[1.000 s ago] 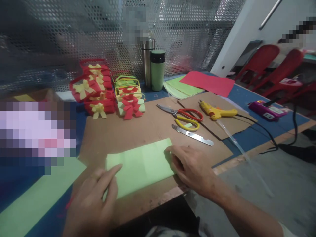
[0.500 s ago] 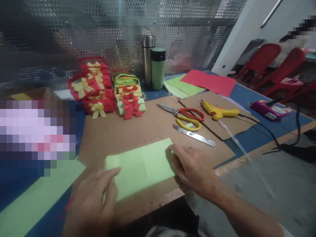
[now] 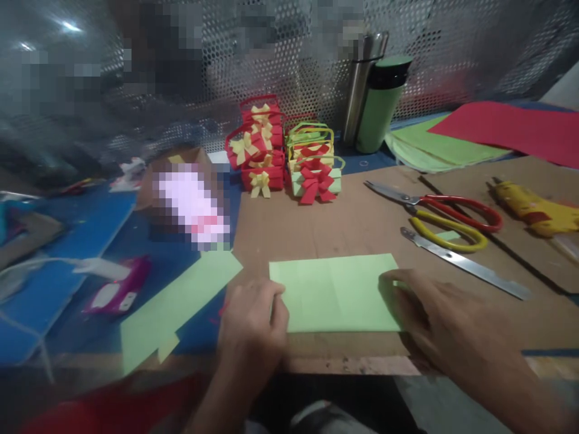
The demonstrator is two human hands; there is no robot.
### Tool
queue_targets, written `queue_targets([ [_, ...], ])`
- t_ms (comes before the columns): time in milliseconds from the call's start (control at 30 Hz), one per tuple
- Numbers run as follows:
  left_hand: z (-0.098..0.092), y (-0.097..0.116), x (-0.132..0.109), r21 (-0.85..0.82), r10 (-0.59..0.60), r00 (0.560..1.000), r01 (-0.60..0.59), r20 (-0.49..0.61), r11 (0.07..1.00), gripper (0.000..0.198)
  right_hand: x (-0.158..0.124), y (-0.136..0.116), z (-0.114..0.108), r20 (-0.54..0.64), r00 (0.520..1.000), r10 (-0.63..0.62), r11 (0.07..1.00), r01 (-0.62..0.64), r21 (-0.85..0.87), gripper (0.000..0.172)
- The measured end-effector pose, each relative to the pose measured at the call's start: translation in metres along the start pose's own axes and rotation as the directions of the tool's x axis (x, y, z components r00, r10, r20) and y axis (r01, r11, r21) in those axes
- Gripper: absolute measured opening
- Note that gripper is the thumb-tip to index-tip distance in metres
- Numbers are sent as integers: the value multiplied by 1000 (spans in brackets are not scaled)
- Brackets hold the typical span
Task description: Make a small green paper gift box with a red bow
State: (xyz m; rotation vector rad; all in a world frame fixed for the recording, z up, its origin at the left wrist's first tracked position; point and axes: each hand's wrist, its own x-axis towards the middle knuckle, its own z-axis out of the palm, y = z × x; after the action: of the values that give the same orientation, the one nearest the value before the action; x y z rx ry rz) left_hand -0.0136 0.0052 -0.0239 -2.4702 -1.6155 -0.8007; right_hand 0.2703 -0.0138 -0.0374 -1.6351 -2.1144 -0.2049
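Note:
A folded sheet of light green paper point(image 3: 335, 295) lies on the brown cardboard near the table's front edge, with faint creases across it. At its left edge, my left hand point(image 3: 253, 319) grips it, fingers curled and thumb near the corner. My right hand point(image 3: 438, 319) pinches the right edge; its fingertips are partly hidden. Beyond the right hand lie scissors point(image 3: 452, 211) with one red and one yellow handle, and a flat metal blade point(image 3: 470, 265). To the left, another light green paper piece point(image 3: 181, 307) rests on the blue tabletop.
Red paper bags with yellow bows point(image 3: 262, 147) and green-yellow ones with red bows point(image 3: 316, 175) stand at the back. A green bottle point(image 3: 382, 108) and steel flask point(image 3: 357, 96) are behind. A yellow glue gun point(image 3: 534, 208), red paper point(image 3: 511, 126) and purple power strip point(image 3: 120, 289) lie around.
The view has swung left, so things appear farther right. The green paper now looks more square to the table edge, with both hands still at its ends.

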Motion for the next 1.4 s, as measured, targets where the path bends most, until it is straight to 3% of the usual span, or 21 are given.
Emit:
queue_targets([
  [367,2,4,-3,35,-134,991,133,16,990,25,2,-2,0,-42,999,-33,999,31,-35,20],
  [667,3,0,0,84,-99,995,98,8,992,26,3,-1,3,-24,1000,11,1000,-12,-17,19],
  [967,-4,6,12,179,-177,971,148,162,973,25,6,-3,11,14,996,82,996,-82,-29,18],
  [1200,-12,20,16,275,-99,988,62,122,959,27,16,-10,3,179,975,130,991,-122,-56,18],
  [1400,-24,42,22,452,-73,967,-47,245,891,33,20,-13,-4,170,976,134,990,-127,-55,19],
])
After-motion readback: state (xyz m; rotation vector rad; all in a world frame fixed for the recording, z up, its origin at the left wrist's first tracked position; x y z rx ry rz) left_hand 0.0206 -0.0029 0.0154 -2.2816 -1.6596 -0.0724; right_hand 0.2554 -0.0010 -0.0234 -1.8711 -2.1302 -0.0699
